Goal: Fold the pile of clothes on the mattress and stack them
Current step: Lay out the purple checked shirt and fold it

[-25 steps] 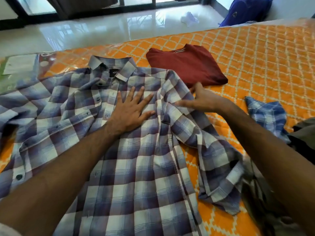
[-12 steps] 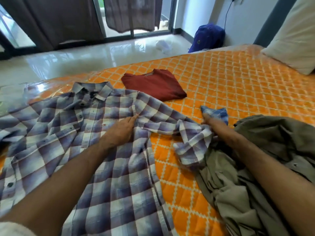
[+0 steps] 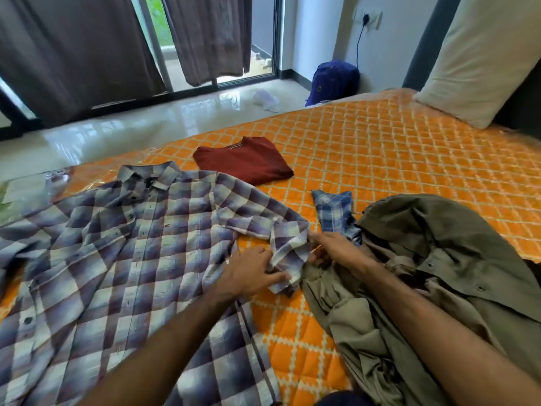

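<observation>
Where the orange quilted mattress (image 3: 380, 159) carries the work, a blue-and-white plaid shirt (image 3: 117, 259) lies spread face up, buttoned, collar toward the far edge. Its right-side sleeve is bunched at the cuff (image 3: 288, 253), where both hands meet. The left hand (image 3: 248, 273) lies over the cuff with fingers extended onto the cloth; the right hand (image 3: 333, 247) pinches the cuff's far edge. A folded maroon garment (image 3: 244, 159) sits beyond the shirt, apart from it. Just right of the cuff lies an unfolded heap: an olive shirt (image 3: 439, 259) over a small blue checked garment (image 3: 335, 212), only part of which shows. The heap crowds the sleeve and touches the right forearm. A pillow (image 3: 480, 54) leans at the far right corner; a blue bag (image 3: 333, 80) sits on the floor. The plaid shirt's left sleeve is cut off by the frame edge.
</observation>
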